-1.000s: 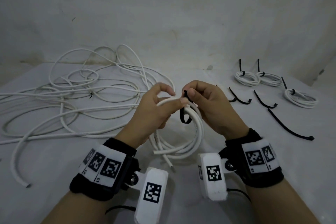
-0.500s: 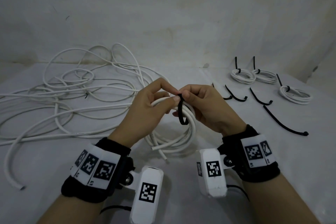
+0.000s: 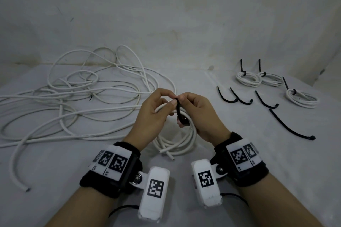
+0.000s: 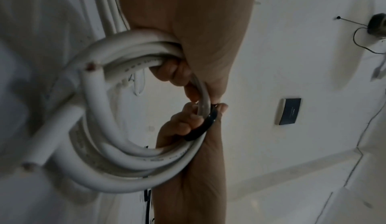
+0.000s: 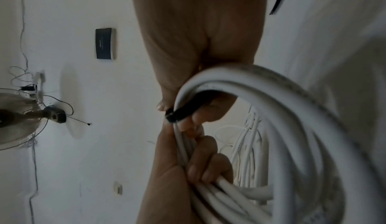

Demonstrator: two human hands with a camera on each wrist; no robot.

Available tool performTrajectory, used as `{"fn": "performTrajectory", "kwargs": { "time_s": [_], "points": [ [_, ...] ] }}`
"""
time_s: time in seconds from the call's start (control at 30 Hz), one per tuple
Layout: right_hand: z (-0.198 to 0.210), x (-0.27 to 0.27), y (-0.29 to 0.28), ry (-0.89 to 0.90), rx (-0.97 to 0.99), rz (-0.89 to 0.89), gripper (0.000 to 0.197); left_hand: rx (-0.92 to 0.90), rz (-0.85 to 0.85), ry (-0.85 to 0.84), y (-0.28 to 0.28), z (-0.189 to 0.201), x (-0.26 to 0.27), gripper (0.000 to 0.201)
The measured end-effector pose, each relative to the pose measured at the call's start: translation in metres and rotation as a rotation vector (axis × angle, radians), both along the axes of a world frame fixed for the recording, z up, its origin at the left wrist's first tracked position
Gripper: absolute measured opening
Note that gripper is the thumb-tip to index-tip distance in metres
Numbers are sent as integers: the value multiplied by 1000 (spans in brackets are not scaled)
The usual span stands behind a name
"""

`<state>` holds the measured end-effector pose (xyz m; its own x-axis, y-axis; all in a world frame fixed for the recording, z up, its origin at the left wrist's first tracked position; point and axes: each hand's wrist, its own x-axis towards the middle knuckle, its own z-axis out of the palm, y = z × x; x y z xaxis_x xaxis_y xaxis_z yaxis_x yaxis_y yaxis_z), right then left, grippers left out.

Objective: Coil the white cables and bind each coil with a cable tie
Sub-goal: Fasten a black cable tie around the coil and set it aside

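Observation:
A small white cable coil [image 3: 177, 143] is held upright over the table between my hands. A black cable tie [image 3: 179, 114] loops around its top strands. My left hand [image 3: 168, 100] grips the coil, its thumb and forefinger meeting the tie's upper end. My right hand [image 3: 181, 101] pinches the tie, with its lower fingers curled inside the coil. The left wrist view shows the coil [image 4: 117, 153], the tie [image 4: 200, 128] and the coil's two cut ends. In the right wrist view the tie [image 5: 188, 108] crosses the coil [image 5: 292, 112] between the fingertips of both hands.
A heap of loose white cables [image 3: 73, 97] sprawls over the table's left half. Three bound coils [image 3: 248, 79] [image 3: 271, 79] [image 3: 302, 97] lie at the back right. Several loose black ties [image 3: 241, 97] [image 3: 289, 125] lie in front of them.
My fingertips have drawn together at the top of the tie. The tie's loop now sits closer around the coil's strands. The coil stays in both hands.

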<state>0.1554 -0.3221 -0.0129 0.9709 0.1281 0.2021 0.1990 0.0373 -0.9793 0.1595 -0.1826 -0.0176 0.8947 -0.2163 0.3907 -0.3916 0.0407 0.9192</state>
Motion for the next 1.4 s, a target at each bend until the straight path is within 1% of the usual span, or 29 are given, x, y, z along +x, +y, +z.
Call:
{"fn": "performTrajectory", "kwargs": {
  "time_s": [0.1,0.27,0.37,0.43,0.53,0.6,0.7,0.8,0.87,1.0,1.13,1.23,1.33,1.4],
  "points": [
    [-2,-1,1,39,17,17,24,11,28,-12,1,-3,3,14],
    [-6,0,2,20,-4,27,24,39,35,-38,2,-4,4,15],
    [-5,0,2,19,6,34,24,139,100,-147,3,-4,5,16],
    [-6,1,3,15,11,40,23,172,149,-223,3,-4,5,19],
    [-9,3,4,18,25,51,22,144,190,-261,4,-2,4,24],
    [-11,4,5,16,43,57,22,113,208,-274,4,-2,5,23],
    [-12,4,7,13,70,62,21,-32,177,-260,4,-1,6,16],
    [-13,4,7,29,96,73,21,-185,119,-294,4,2,5,13],
    [-13,5,6,33,100,76,22,-227,85,-326,5,4,5,14],
    [-14,6,4,11,86,61,23,-229,50,-300,6,5,7,20],
    [-14,8,2,8,104,52,23,-184,-44,-286,7,6,7,13],
    [-13,8,2,8,101,78,21,-163,-28,-290,10,12,5,14],
    [-12,8,1,5,91,117,25,-195,-37,-266,12,18,1,16],
    [-12,8,1,13,89,143,23,-217,-33,-240,14,20,0,20]
  ]
}}
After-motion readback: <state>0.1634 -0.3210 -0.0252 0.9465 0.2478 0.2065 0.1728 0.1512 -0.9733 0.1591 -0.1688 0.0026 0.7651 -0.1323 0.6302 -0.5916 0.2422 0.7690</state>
